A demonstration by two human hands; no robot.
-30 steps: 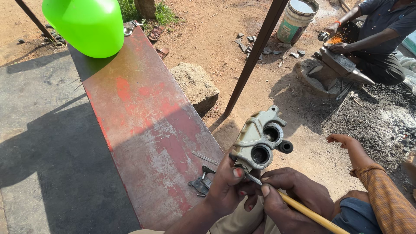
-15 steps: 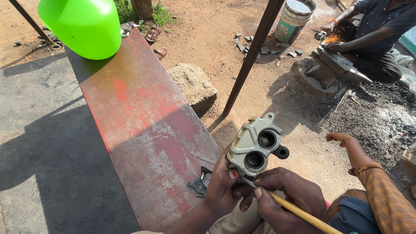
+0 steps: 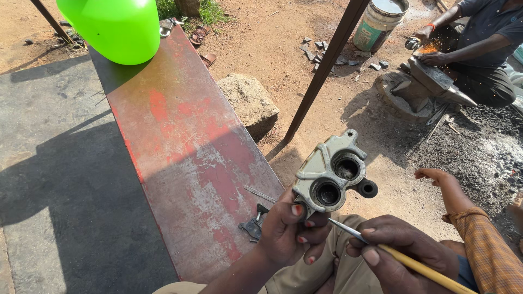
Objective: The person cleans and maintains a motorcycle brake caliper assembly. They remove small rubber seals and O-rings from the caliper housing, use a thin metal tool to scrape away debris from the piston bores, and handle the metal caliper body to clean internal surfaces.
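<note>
My left hand [image 3: 291, 231] grips a grey metal brake caliper [image 3: 332, 171] from below and holds it up over the edge of a worn red metal bench [image 3: 185, 147]. Two round bores in the caliper face the camera. My right hand [image 3: 400, 253] holds a thin yellow-handled tool [image 3: 414, 264] like a pen, and its metal tip points at the lower bore. A small dark metal clip [image 3: 255, 223] and a thin metal pin [image 3: 260, 194] lie on the bench just left of my left hand.
A bright green plastic container [image 3: 111, 24] stands at the bench's far end. Beyond lie a rock [image 3: 249, 100], a slanted dark metal bar [image 3: 321, 68] and a bucket [image 3: 379, 22]. Another person [image 3: 482, 49] works at an anvil [image 3: 433, 79], and someone's hand [image 3: 436, 177] reaches in at right.
The caliper has tilted and risen slightly, its bores turned more toward the camera. The tool's tip now sits closer to the lower bore.
</note>
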